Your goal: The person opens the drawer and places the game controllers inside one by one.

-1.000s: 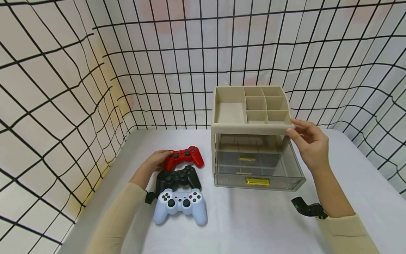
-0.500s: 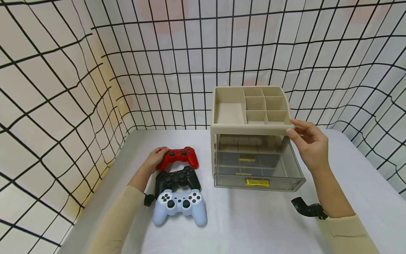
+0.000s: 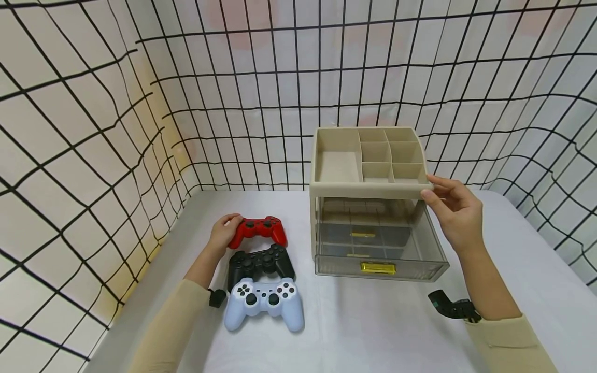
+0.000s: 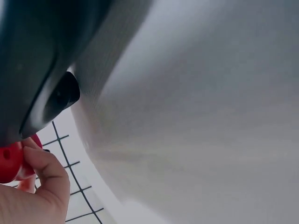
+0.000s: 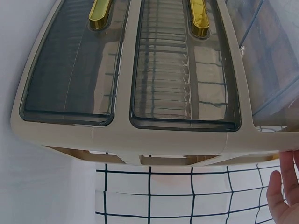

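My left hand (image 3: 225,234) pinches the left grip of a red game controller (image 3: 261,228), which lies at the back of a row. In the left wrist view my thumb and fingers (image 4: 46,170) are on the red controller (image 4: 10,163). Just in front lie a black controller (image 3: 262,263) and a light blue controller (image 3: 265,303). My right hand (image 3: 459,212) holds the top right corner of a beige drawer organizer (image 3: 373,190), thumb at the front edge. Its top clear drawer (image 3: 378,268), with a gold handle, is pulled out.
Black wire grid panels (image 3: 261,93) stand at the back and both sides of the white table (image 3: 354,326). In the right wrist view, two lower drawers (image 5: 182,70) of the organizer are closed. The top of the organizer has several compartments (image 3: 342,166).
My left hand has moved left, drawing the red controller with it. My right hand and the organizer stay in place.
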The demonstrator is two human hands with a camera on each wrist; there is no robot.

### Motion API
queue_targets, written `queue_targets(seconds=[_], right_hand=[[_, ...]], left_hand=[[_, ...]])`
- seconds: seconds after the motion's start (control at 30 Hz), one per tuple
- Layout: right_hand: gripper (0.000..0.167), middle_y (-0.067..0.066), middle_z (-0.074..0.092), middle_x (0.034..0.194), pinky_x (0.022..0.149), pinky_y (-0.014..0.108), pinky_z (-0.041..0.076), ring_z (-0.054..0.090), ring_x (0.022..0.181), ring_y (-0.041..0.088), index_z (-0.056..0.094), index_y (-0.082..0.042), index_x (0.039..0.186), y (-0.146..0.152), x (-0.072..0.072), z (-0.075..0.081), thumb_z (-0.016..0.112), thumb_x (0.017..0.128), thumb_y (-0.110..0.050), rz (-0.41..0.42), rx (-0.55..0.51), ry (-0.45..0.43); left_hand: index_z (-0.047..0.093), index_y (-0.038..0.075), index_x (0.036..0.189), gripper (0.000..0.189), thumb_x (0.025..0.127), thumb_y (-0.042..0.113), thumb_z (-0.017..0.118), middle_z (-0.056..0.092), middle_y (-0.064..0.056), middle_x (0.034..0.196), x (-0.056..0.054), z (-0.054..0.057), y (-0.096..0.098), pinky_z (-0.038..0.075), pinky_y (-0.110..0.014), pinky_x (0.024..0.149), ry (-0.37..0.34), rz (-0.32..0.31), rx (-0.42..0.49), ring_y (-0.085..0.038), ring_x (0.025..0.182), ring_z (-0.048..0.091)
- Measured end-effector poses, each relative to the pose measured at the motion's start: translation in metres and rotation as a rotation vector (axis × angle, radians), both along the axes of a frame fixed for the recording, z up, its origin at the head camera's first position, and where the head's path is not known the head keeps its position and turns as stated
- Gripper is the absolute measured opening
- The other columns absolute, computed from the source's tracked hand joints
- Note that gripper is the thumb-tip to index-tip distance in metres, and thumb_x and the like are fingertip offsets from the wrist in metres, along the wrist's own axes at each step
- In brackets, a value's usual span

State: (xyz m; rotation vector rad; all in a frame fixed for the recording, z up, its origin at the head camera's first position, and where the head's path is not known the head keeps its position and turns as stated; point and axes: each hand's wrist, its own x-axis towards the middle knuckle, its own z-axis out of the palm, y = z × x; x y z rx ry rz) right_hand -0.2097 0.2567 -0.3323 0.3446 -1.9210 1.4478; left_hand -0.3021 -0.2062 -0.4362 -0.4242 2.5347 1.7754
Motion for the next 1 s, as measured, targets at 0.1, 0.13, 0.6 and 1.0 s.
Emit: queue_targets(seconds=[0.1, 0.13, 0.6, 1.0], right_hand=[[0.03, -0.009, 0.067, 0.093, 0.077, 0.013, 0.049, 0.063, 0.086, 0.006, 0.063, 0.008, 0.118, 0.0, 0.0, 0.0, 0.064, 0.088, 0.01, 0.003, -0.005, 0.0], [0.03, -0.009, 0.067, 0.093, 0.076, 0.013, 0.049, 0.063, 0.085, 0.006, 0.064, 0.008, 0.117, 0.0, 0.0, 0.0, 0.064, 0.087, 0.01, 0.005, -0.011, 0.002], [0.031, -0.005, 0.068, 0.091, 0.075, 0.013, 0.05, 0.065, 0.082, 0.006, 0.066, 0.007, 0.116, 0.003, -0.002, -0.001, 0.064, 0.086, 0.012, 0.053, -0.086, 0.012], [0.031, -0.007, 0.068, 0.091, 0.075, 0.013, 0.049, 0.064, 0.084, 0.006, 0.065, 0.007, 0.117, 0.0, -0.001, 0.0, 0.064, 0.086, 0.012, 0.035, -0.059, 0.004]], left_hand=[[0.05, 0.007, 0.138, 0.048, 0.099, 0.034, 0.049, 0.05, -0.023, 0.13, 0.003, 0.002, -0.001, 0.047, -0.026, 0.069, -0.004, 0.031, 0.033, -0.033, 0.107, 0.05], [0.05, 0.007, 0.139, 0.048, 0.099, 0.034, 0.049, 0.05, -0.023, 0.13, 0.004, 0.003, -0.002, 0.047, -0.026, 0.069, -0.004, 0.039, 0.043, -0.033, 0.106, 0.05], [0.048, 0.011, 0.142, 0.049, 0.101, 0.038, 0.046, 0.05, -0.019, 0.129, 0.022, 0.031, 0.001, 0.044, -0.026, 0.068, 0.048, 0.08, 0.173, -0.027, 0.102, 0.049], [0.044, 0.009, 0.144, 0.049, 0.103, 0.034, 0.047, 0.046, -0.018, 0.134, 0.054, 0.064, 0.005, 0.046, -0.021, 0.071, 0.114, 0.0, 0.278, -0.022, 0.104, 0.049]])
